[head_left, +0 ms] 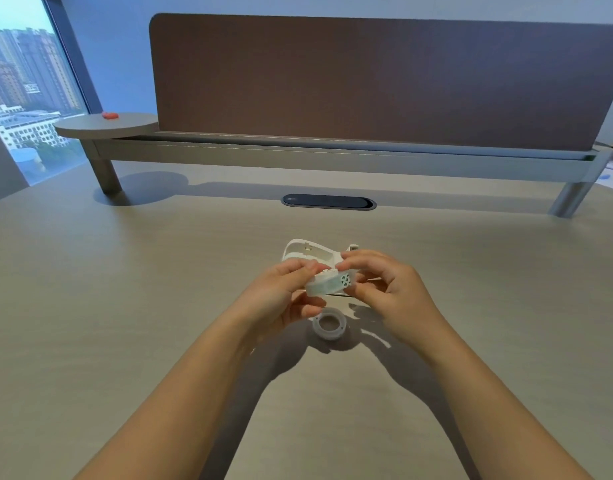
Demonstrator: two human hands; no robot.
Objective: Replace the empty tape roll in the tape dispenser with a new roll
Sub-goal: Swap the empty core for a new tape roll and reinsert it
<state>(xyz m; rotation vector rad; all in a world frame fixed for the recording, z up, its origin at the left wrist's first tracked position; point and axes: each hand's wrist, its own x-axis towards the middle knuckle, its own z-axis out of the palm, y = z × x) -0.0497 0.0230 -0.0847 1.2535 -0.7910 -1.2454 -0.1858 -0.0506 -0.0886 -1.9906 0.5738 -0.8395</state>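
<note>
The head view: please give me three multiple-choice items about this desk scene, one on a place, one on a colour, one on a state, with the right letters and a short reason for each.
1. Where does the ring-shaped tape core lie?
A. on the desk, below the hands
B. on the round shelf
C. inside the dispenser

2. What colour is the small object on the round shelf?
A. blue
B. orange-red
C. green

3. How is the pale tape roll held?
A. it lies free on the desk
B. by the right hand alone
C. between both hands, above the desk

Answers:
1 A: the core rests flat on the desk, nearer the camera than the left hand and the right hand.
2 B: it shows orange-red against the grey shelf.
3 C: fingers of both hands pinch it, in front of the white dispenser.
</note>
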